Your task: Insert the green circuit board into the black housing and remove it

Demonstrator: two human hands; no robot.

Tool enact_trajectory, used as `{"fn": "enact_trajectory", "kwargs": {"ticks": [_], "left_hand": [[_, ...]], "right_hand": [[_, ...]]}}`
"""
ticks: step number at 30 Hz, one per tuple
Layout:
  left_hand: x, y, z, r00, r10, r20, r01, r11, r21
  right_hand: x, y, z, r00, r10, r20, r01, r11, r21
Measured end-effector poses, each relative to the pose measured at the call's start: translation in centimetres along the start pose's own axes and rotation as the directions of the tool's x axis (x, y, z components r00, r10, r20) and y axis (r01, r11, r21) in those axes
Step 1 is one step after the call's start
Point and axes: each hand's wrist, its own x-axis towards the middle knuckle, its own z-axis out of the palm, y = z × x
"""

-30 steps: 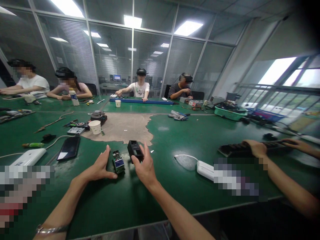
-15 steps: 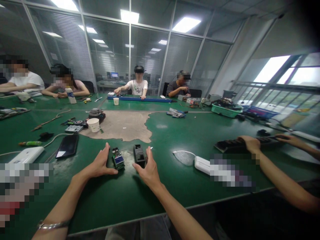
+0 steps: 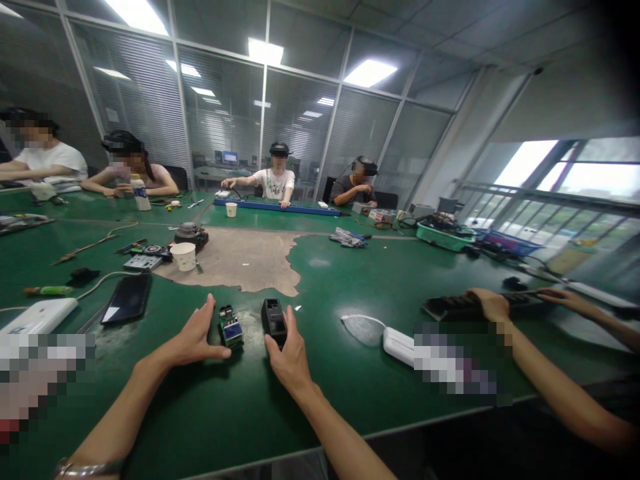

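Note:
My left hand point(image 3: 193, 337) is open beside a small circuit board module point(image 3: 231, 328) with a blue display and green boards. Its fingers point forward, and the thumb reaches to the module's near corner; whether it touches cannot be made out. To the right, a black plastic housing point(image 3: 273, 317) with openings in its face lies on the green table point(image 3: 200, 427). My right hand point(image 3: 291, 357) is closed around the housing's near right part, thumb at the near left edge and fingers along the right side. A narrow strip of table separates module and housing.
A phone point(image 3: 127, 299) and a white power bank point(image 3: 37, 325) lie left. Beyond are a paper cup point(image 3: 184, 257) and a bare brown patch point(image 3: 245, 257). To the right, a white cabled device point(image 3: 399, 343) lies before another person's hands point(image 3: 487, 305) on a long black part point(image 3: 450, 303).
The view has tilted and shifted slightly. My right thumb has come in closer against the black housing. My left hand stays spread beside the module.

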Motion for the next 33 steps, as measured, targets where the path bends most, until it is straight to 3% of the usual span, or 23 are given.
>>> {"fn": "enact_trajectory", "kwargs": {"ticks": [3,8,12,24,29,33], "left_hand": [[0.2,-0.6,0.4,1.000,0.018,0.000,-0.018,1.000,0.019],[0.1,-1.2,0.9,0.999,0.033,0.005,-0.033,0.999,0.018],[-0.3,-1.0,0.6,0.999,0.049,-0.013,-0.049,0.998,-0.030],[-0.3,-0.5,0.0,0.999,0.038,-0.011,-0.039,0.994,-0.099],[-0.5,0.2,-0.4,0.999,0.033,-0.002,-0.033,0.996,-0.084],[-0.5,0.0,-0.4,0.999,0.006,0.043,-0.003,0.998,-0.068]], "right_hand": [[0.5,-1.5,0.0,0.999,0.034,-0.001,-0.034,0.997,0.069],[1.6,-4.8,1.5,0.991,-0.089,0.099,0.066,0.976,0.209],[2.4,-6.2,3.2,0.975,-0.132,0.177,0.100,0.979,0.178],[2.4,-6.2,5.9,0.959,-0.098,0.266,0.094,0.995,0.027],[2.1,-5.7,5.6,0.945,-0.150,0.290,0.143,0.989,0.046],[2.8,-5.1,4.8,0.939,-0.106,0.326,0.087,0.994,0.072]]}}
